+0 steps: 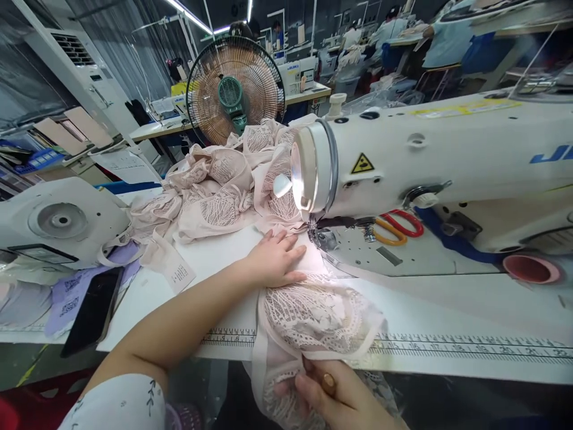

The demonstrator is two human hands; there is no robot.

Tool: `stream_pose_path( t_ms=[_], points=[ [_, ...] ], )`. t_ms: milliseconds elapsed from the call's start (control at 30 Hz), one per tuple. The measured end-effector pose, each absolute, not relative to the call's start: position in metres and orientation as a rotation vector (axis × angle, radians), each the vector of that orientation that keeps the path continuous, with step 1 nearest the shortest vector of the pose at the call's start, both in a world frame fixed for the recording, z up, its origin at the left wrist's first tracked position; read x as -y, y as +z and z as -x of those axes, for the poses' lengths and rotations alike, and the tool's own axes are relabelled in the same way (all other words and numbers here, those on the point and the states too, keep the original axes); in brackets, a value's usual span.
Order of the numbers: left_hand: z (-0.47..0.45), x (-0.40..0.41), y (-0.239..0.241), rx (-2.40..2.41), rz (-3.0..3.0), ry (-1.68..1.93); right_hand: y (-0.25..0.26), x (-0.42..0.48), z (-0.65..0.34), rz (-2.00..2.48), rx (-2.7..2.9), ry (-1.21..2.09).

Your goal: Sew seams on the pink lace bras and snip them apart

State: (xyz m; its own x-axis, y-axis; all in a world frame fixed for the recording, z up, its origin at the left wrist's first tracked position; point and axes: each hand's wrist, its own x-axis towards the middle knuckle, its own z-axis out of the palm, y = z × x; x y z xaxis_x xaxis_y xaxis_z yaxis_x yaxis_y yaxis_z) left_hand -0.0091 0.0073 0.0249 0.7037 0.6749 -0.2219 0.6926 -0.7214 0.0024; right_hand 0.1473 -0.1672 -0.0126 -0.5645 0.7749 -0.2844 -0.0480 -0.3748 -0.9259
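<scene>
Lace garment lies just before the sewing machine, hanging over the edge of the worktop. Left hand rests spread near the machine; right hand grips the garment's lower part, perhaps also a small brown object. Positioning looks in hand; next calls for smooth fabric.

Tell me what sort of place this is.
Most likely a garment workshop: a sewing machine stands on the white table, lace garments are heaped beside it, and a second machine shows beyond the fan.
</scene>
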Motion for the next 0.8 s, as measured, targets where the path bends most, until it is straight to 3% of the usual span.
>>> stream_pose_path(
  t_ms=[533, 800],
  points=[
    [-0.003, -0.018, 0.032, -1.182, -2.957, -0.186, -0.010, 0.151, -0.139, 1.020, 1.216, 1.963],
    [-0.004, -0.013, 0.024, -0.813, -3.038, -0.174, -0.014, 0.144, -0.136, 0.962, 1.269, 1.960]
  ],
)
